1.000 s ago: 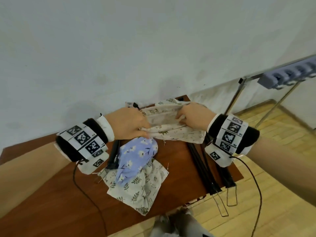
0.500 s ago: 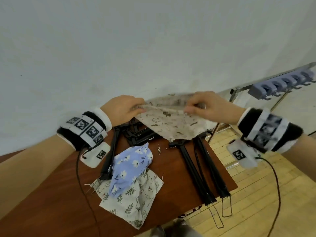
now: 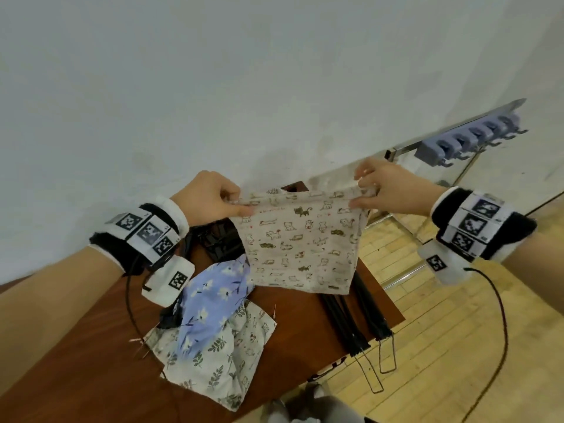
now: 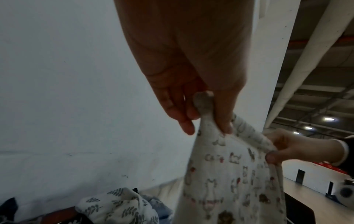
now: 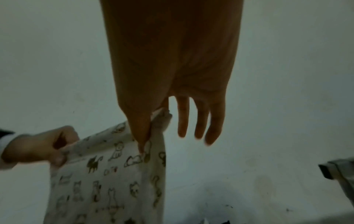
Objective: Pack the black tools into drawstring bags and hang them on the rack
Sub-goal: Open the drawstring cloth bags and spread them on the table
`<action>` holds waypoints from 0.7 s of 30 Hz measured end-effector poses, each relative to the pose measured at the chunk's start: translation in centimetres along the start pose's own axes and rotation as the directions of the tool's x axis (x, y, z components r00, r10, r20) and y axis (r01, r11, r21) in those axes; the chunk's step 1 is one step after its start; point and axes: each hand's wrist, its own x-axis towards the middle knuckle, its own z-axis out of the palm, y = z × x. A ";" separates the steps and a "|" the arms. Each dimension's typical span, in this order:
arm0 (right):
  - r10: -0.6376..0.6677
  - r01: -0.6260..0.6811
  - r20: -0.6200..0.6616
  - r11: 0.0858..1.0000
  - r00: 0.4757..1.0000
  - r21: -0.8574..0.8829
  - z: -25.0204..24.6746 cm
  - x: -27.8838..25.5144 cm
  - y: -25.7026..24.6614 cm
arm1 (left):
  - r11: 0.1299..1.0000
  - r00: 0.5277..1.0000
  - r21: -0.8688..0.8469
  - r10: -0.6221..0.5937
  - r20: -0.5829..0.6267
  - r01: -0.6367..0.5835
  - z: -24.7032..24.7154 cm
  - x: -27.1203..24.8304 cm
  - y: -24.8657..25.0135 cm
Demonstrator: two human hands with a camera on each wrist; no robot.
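Note:
A cream drawstring bag with a cat print point(image 3: 300, 245) point(image 4: 229, 174) point(image 5: 107, 184) hangs stretched in the air above the table. My left hand point(image 3: 235, 206) point(image 4: 206, 121) pinches its top left corner and my right hand point(image 3: 361, 193) point(image 5: 149, 136) pinches its top right corner between thumb and forefinger, the other fingers straight. Long black tools point(image 3: 357, 319) lie on the brown table point(image 3: 91, 361) under the bag, with more black tools point(image 3: 219, 239) near my left wrist. The grey hook rack point(image 3: 470, 138) stands at the right.
A blue floral bag point(image 3: 213, 297) lies on a leaf-print bag point(image 3: 213, 355) point(image 4: 114, 207) at the table's middle. A white wall rises just behind the table. Wooden floor lies to the right, below the rack's metal legs point(image 3: 406, 209).
Both hands have lifted the cat-print bag off the table and pulled it taut and flat between them, moving apart; the black tools beneath are now uncovered.

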 end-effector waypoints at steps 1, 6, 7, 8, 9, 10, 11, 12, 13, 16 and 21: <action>0.033 -0.033 0.005 0.996 0.999 0.089 -0.3 -0.7 0.3 | 0.998 1.000 -0.061 0.008 0.030 -0.006 0.4 0.1 0.3; 0.211 -0.161 -0.057 0.871 0.976 0.465 -1.2 -3.7 1.3 | 0.940 0.989 -0.340 0.036 0.144 0.016 3.5 0.8 1.8; 0.237 -0.179 -0.047 0.834 0.970 0.522 -1.2 -4.3 1.6 | 0.923 0.984 -0.384 0.041 0.171 0.028 4.2 0.9 1.7; 0.249 -0.197 -0.013 0.797 0.969 0.571 -1.2 -5.0 1.8 | 0.910 0.977 -0.412 0.047 0.208 0.044 4.9 0.9 1.6; 0.251 -0.225 0.042 0.765 0.967 0.603 -1.1 -5.5 2.0 | 0.900 0.965 -0.431 0.053 0.258 0.065 5.5 0.9 1.4; 0.246 -0.257 0.105 0.741 0.964 0.621 -0.9 -6.1 2.3 | 0.893 0.947 -0.439 0.053 0.317 0.097 6.2 0.9 1.4; 0.256 -0.300 0.163 0.721 0.953 0.625 -0.6 -6.4 2.9 | 0.883 0.924 -0.449 0.051 0.378 0.135 7.0 1.0 1.2; 0.276 -0.339 0.199 0.707 0.940 0.620 -0.3 -6.6 3.3 | 0.871 0.907 -0.462 0.046 0.418 0.169 7.9 1.2 1.3; 0.302 -0.367 0.211 0.695 0.930 0.618 0.1 -6.5 3.9 | 0.854 0.896 -0.478 0.035 0.444 0.204 8.8 1.5 1.2; 0.480 -0.501 0.220 0.598 0.849 0.626 2.9 -4.4 6.7 | 0.771 0.896 -0.548 -0.064 0.440 0.324 11.6 3.2 0.4; 0.638 -0.653 0.245 0.545 0.730 0.526 11.4 0.0 10.8 | 0.665 0.867 -0.560 -0.326 0.378 0.494 16.0 6.5 -3.1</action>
